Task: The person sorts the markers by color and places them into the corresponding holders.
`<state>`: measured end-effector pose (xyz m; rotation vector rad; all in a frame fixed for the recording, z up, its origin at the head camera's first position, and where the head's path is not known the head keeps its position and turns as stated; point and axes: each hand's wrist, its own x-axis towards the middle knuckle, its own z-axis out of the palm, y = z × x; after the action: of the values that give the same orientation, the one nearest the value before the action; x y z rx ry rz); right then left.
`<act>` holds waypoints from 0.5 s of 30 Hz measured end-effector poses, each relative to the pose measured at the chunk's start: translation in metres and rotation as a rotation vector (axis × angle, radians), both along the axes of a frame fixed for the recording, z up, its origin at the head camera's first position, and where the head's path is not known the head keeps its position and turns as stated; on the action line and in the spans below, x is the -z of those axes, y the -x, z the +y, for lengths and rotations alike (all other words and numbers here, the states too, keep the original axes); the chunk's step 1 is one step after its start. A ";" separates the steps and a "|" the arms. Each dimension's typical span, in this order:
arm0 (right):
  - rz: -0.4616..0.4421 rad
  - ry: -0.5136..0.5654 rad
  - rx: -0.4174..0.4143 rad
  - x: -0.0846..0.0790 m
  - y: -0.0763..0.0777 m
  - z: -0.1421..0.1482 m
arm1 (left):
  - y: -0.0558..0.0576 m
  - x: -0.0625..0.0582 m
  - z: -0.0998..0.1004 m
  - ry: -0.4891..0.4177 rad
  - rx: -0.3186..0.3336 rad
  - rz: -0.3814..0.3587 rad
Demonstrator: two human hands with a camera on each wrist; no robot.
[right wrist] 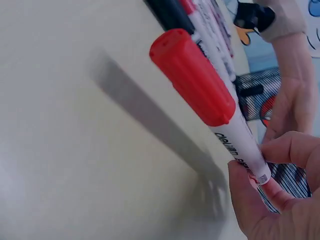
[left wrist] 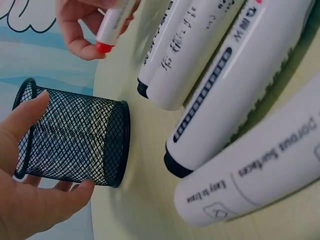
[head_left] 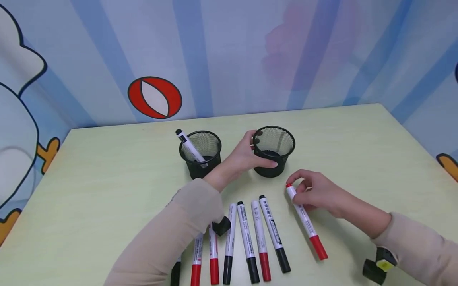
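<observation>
My left hand (head_left: pixel 247 155) grips a black mesh pen cup (head_left: pixel 273 161) by its side, thumb across the front; the left wrist view shows fingers around the mesh (left wrist: pixel 75 135). The cup has no pen in it. My right hand (head_left: pixel 318 192) pinches a red-capped whiteboard marker (head_left: pixel 304 214) near its rear end, over the table to the right of the row. In the right wrist view its red cap (right wrist: pixel 195 75) points away from the fingers, and a shadow lies below it. To the left, a second mesh cup (head_left: pixel 202 169) holds one marker (head_left: pixel 191 147), leaning on the rim.
Several black- and red-capped markers lie side by side on the table's near part, among them a black-capped marker (head_left: pixel 274 234) and a red-capped marker (head_left: pixel 261 240). My left forearm (head_left: pixel 175 234) covers part of the row. A patterned wall (head_left: pixel 236 59) stands behind the pale table (head_left: pixel 107 178).
</observation>
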<state>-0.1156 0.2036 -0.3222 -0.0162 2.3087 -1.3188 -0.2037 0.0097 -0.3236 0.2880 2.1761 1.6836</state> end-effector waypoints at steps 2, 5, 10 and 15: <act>-0.014 0.031 0.018 -0.005 0.004 0.006 | 0.000 0.001 0.000 -0.016 0.005 0.014; -0.022 0.068 0.047 -0.012 0.009 0.016 | 0.000 0.002 0.002 -0.044 0.018 0.033; -0.005 0.148 0.085 -0.021 0.020 0.029 | -0.001 0.001 0.003 -0.045 0.017 0.032; 0.028 0.179 0.102 -0.027 0.031 0.036 | 0.000 0.001 0.001 -0.035 0.008 0.032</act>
<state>-0.1464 0.2399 -0.2957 0.0243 2.2332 -1.5822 -0.2033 0.0107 -0.3241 0.3344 2.1672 1.7258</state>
